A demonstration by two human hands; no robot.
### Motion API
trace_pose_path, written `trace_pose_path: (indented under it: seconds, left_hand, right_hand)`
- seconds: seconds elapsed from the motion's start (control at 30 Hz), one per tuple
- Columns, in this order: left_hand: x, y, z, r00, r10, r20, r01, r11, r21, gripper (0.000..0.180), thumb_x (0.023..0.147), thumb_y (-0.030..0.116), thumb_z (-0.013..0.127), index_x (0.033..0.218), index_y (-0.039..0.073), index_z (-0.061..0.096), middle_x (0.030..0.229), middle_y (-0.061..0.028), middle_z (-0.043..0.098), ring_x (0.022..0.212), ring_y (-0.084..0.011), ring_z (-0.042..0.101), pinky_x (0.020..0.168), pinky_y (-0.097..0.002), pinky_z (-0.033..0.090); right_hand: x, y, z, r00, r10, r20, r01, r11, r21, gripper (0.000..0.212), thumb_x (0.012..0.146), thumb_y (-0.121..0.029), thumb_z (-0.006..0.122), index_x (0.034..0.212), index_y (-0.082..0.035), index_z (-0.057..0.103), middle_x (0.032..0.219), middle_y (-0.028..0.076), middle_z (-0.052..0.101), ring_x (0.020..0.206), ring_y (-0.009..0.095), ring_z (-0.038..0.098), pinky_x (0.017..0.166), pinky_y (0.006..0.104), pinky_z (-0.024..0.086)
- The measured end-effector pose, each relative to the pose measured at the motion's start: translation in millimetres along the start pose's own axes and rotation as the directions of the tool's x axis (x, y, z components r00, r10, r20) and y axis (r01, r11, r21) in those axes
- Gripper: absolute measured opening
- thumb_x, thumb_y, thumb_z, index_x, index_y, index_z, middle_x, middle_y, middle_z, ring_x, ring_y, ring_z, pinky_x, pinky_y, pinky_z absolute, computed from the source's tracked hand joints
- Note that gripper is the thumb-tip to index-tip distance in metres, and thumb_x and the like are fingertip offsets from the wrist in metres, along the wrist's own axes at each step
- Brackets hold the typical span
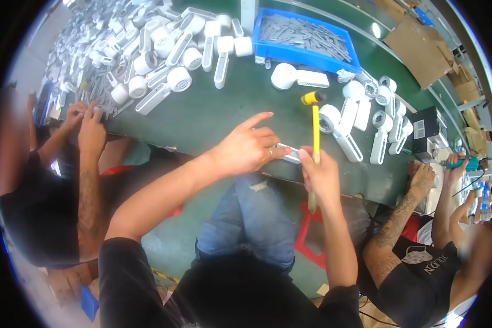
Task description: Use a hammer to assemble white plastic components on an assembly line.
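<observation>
- Two hands are working at the near edge of the dark green work surface [213, 109], so this looks like the tapping-together step on a small part.
- Left hand [249, 148] is mostly closed, index finger sticking out, pinching down a slim white and grey plastic strip piece [288, 153] right at the surface edge.
- Right hand [318, 175] is wrapped tight around the handle of a yellow-handled mallet with a yellow and black head [314, 123]; the head points away from the person, above the strip.
- My guess: the next bit needs the strip kept flat and steady and the fingers clear of the mallet head.
- Further back on the surface sit a heap of white round-headed plastic housings [147, 49], a blue plastic tray of grey flat strips [306, 35] and a smaller row of white housings [366, 117] on the right.
- Other people work on both sides; the one on the right holds a teal power screwdriver [463, 163]. Brown cardboard [421, 49] lies beyond the surface.
</observation>
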State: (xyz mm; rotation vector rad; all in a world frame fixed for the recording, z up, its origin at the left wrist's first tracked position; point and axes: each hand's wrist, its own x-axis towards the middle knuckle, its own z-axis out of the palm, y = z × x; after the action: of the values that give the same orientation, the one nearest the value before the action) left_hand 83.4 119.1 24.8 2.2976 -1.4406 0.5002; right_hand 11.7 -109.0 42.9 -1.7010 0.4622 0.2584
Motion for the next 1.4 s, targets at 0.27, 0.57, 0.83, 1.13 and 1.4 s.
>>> trace_pose_path:
  seconds: [0.27,0.57,0.83,1.13,1.4]
  left_hand:
    - [0,0,0,0.998,-0.030,-0.064,0.027,0.998,-0.052,0.020,0.093,0.019,0.078,0.112,0.019,0.085,0.092,-0.0002,0.075,0.089,-0.0168,0.071,0.120,-0.0521,0.045]
    - [0,-2,0,0.998,-0.041,-0.052,0.038,0.998,-0.058,0.018,0.092,0.019,0.080,0.109,0.017,0.085,0.089,-0.0006,0.074,0.086,-0.0170,0.071,0.118,-0.0521,0.047]
    - [3,3,-3,0.995,-0.095,-0.042,0.088,0.986,-0.140,0.023,0.087,0.019,0.084,0.111,0.017,0.085,0.091,0.0001,0.075,0.090,-0.0158,0.072,0.122,-0.0527,0.042]
    - [5,4,-1,0.960,-0.278,0.025,0.278,0.945,-0.171,0.059,0.083,0.023,0.089,0.135,0.009,0.065,0.093,-0.0018,0.078,0.103,-0.0229,0.073,0.130,-0.0545,0.028]
    - [7,4,-8,0.909,-0.393,0.139,0.415,0.881,-0.228,0.071,0.080,0.023,0.092,0.139,0.005,0.055,0.105,-0.0053,0.080,0.125,-0.0253,0.069,0.134,-0.0544,0.020]
  right_hand:
    - [-125,-2,-18,0.996,-0.073,-0.048,0.066,0.989,-0.131,0.054,0.117,-0.022,0.039,0.170,-0.012,0.034,0.064,-0.002,0.049,0.050,0.006,0.045,0.047,0.0259,0.040]
    - [-136,20,-20,0.995,-0.059,-0.081,0.029,0.942,-0.335,0.057,0.113,-0.015,0.046,0.169,-0.011,0.034,0.067,0.006,0.056,0.060,0.012,0.058,0.059,0.0334,0.049]
    - [-147,21,-17,0.991,-0.116,-0.067,0.095,0.961,-0.261,0.057,0.113,-0.015,0.049,0.168,-0.010,0.035,0.068,0.016,0.057,0.058,0.030,0.062,0.059,0.0402,0.049]
    - [-115,31,-6,0.971,-0.236,0.043,0.216,0.783,-0.583,0.057,0.113,-0.017,0.049,0.168,-0.010,0.037,0.070,0.014,0.058,0.057,0.025,0.061,0.060,0.0378,0.050]
    - [-107,25,-2,0.972,-0.232,0.023,0.201,0.787,-0.582,0.056,0.115,-0.025,0.047,0.169,-0.014,0.036,0.068,0.016,0.060,0.057,0.031,0.064,0.060,0.0438,0.050]
